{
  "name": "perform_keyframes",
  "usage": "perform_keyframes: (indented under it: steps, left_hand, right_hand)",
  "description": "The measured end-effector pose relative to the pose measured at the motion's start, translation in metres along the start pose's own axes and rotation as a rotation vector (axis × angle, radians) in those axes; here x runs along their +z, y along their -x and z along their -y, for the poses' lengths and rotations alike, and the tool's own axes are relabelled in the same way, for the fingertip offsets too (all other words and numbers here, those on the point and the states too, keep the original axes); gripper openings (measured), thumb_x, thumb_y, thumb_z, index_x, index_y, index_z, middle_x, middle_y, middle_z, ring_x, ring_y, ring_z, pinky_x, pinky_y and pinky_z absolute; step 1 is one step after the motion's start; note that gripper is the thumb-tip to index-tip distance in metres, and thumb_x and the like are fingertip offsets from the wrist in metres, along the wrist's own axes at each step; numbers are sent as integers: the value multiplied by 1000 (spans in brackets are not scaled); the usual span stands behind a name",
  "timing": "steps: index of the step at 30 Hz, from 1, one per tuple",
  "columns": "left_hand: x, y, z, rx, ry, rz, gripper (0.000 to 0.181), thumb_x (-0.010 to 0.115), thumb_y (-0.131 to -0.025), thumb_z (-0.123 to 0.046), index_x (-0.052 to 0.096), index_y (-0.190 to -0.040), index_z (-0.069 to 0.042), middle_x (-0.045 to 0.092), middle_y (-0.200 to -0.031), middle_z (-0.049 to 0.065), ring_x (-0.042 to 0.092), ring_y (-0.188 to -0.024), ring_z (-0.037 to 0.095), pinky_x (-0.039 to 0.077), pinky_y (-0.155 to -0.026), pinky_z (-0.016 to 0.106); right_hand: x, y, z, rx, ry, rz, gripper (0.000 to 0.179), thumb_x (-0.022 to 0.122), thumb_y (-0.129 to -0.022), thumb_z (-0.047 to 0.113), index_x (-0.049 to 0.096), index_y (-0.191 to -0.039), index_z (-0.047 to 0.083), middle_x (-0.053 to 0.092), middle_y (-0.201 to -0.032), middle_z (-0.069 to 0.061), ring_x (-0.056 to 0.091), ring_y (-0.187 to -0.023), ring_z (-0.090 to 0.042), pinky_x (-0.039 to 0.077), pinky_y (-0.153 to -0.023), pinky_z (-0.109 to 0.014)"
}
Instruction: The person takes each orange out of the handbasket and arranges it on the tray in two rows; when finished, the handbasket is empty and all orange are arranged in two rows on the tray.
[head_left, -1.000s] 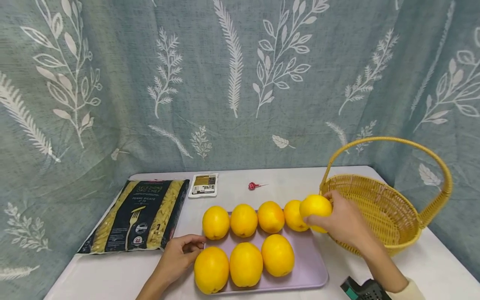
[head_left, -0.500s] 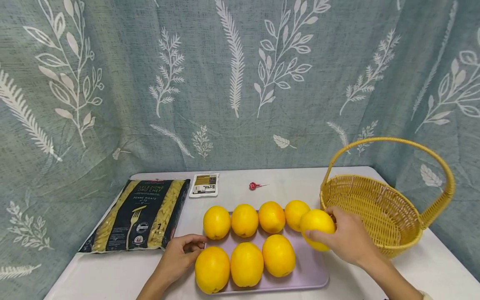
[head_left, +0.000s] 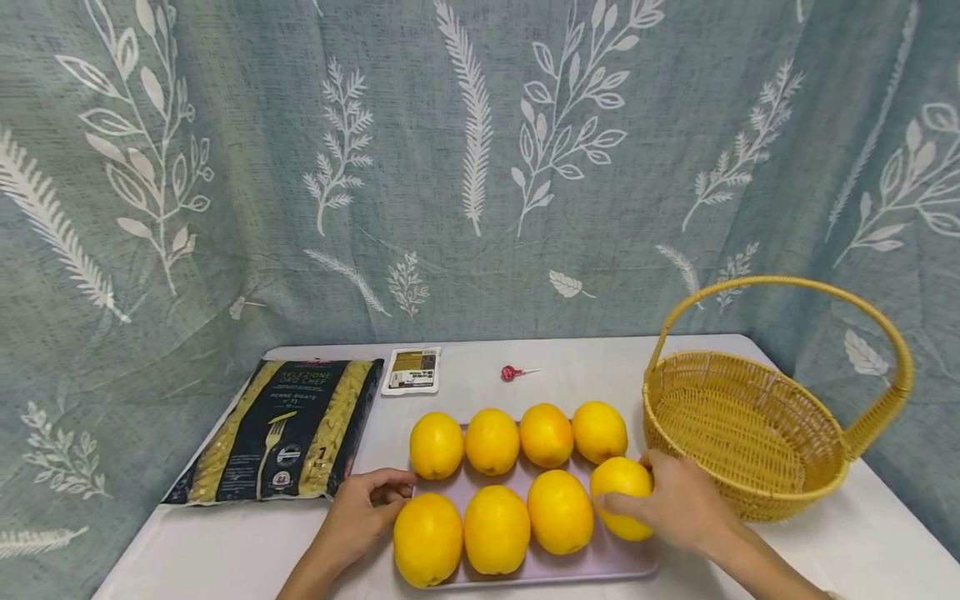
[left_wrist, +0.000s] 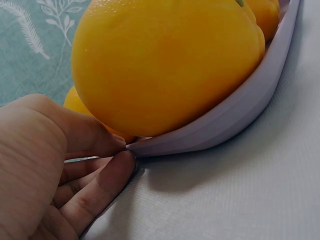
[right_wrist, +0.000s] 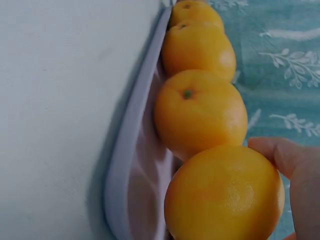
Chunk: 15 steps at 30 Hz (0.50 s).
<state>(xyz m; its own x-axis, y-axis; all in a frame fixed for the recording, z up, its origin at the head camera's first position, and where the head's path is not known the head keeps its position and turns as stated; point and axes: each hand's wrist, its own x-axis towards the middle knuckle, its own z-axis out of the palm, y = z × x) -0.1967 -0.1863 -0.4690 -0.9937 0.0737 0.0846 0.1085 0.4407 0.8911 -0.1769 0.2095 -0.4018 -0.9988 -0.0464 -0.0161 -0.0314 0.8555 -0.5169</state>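
My right hand (head_left: 682,504) holds an orange (head_left: 621,498) between thumb and fingers at the right end of the near row on a lilac tray (head_left: 555,578). In the right wrist view, this orange (right_wrist: 225,195) sits right against its neighbour (right_wrist: 200,112), just inside the tray's long rim (right_wrist: 120,175). Several other oranges (head_left: 497,529) stand in two rows on the tray. At the tray's left side my left hand (head_left: 362,517) pinches the rim; the left wrist view shows thumb and fingertips on the tray's edge (left_wrist: 200,137), below a large orange (left_wrist: 165,65).
A yellow wicker basket (head_left: 750,500) with a tall handle stands right of the tray. On the left lies a bag of penne pasta (head_left: 281,433). Behind the tray are a small flat packet (head_left: 411,372) and a red lollipop (head_left: 512,373). A patterned curtain (head_left: 450,167) hangs behind the table.
My right hand has brought its orange from beside the basket, down and towards me, into the near row's right end. The left hand stays at the tray's rim.
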Motion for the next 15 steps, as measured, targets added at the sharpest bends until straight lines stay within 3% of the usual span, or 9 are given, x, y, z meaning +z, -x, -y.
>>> perform_keyframes:
  steps: [7, 15]
  left_hand:
    - [1, 1, 1, 7, -3, 5, 26, 73, -81, 4, 76, -106, -3, 70, -89, 3, 62, -80, 13, 53, -75, 24]
    - [1, 0, 0, -9, -16, -5, 26, 73, -81, 5, 76, -105, -4, 69, -87, 2, 60, -79, 15, 52, -73, 24]
  right_hand:
    - [9, 2, -2, -2, 15, -17, 86, 77, -71, 70, 65, -112, -4, 64, -80, -4, 56, -68, -16, 44, -58, -32]
    - [12, 5, 1, -15, 130, 16, 99, 66, -75, 79, 63, -115, -11, 54, -68, -3, 52, -60, -17, 41, -53, -33]
